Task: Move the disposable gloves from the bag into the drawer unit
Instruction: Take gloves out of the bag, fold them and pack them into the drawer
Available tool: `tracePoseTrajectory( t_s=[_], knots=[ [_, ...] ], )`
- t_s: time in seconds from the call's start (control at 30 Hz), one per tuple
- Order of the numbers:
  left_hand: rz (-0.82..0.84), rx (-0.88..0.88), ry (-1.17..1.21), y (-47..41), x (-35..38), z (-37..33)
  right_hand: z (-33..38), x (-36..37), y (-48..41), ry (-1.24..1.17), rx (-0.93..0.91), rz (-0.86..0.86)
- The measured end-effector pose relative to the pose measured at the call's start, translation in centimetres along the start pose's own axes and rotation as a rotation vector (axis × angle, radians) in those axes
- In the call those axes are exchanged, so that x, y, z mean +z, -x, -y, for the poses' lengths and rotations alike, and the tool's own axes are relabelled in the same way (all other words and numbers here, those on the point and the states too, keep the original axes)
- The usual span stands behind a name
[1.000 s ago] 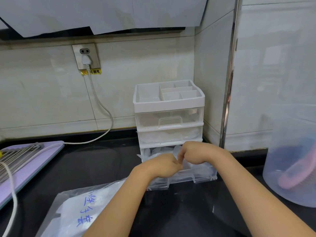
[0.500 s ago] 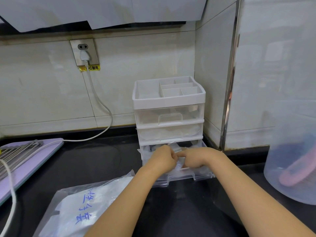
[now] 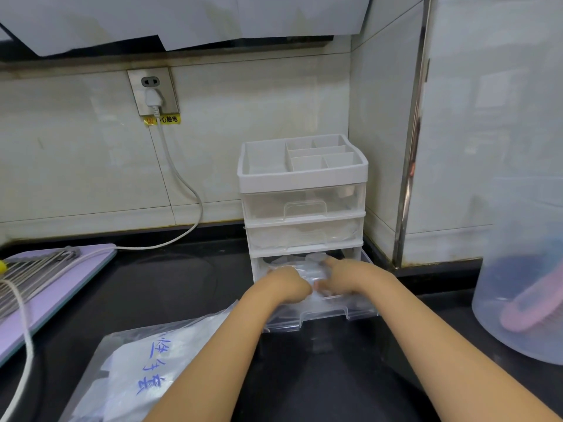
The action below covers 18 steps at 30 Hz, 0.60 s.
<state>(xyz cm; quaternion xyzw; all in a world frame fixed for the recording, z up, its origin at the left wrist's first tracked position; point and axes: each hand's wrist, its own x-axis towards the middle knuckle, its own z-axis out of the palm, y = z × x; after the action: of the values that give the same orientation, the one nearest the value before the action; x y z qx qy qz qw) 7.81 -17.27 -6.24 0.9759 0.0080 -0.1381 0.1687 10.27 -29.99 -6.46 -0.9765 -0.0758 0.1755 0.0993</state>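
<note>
The gloves (image 3: 300, 268), a thin clear wad, sat in the pulled-out bottom drawer (image 3: 359, 312) of the drawer unit (image 3: 301, 175). The left hand (image 3: 286, 284) curled its grip into the film, apparently pinching a fold, though clear on clear read poorly. The right hand (image 3: 344, 277) pressed flat-fingered on top, holding nothing. Light, limp, slippery stuff, best bunched mid-wad. The tier above hung close overhead, and the bag (image 3: 137, 370) lay near on the desk (image 3: 182, 284).
</note>
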Motion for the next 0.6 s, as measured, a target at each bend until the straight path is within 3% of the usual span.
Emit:
tracePoseTrajectory(
  t_s=[0.17, 0.4, 0.6],
  knots=[
    [0.025, 0.004, -0.022, -0.1, 0.2, -0.2, 0.8, 0.9, -1.1, 0.115, 0.118, -0.124],
    [0.010, 0.007, 0.028, -0.2, -0.3, 0.1, 1.4, 0.1, -0.7, 0.147, 0.163, -0.097],
    [-0.195, 0.137, 0.101, 2.2, -2.6, 0.2, 2.7, -2.8, 3.0, 0.101, 0.032, -0.283]
  ],
)
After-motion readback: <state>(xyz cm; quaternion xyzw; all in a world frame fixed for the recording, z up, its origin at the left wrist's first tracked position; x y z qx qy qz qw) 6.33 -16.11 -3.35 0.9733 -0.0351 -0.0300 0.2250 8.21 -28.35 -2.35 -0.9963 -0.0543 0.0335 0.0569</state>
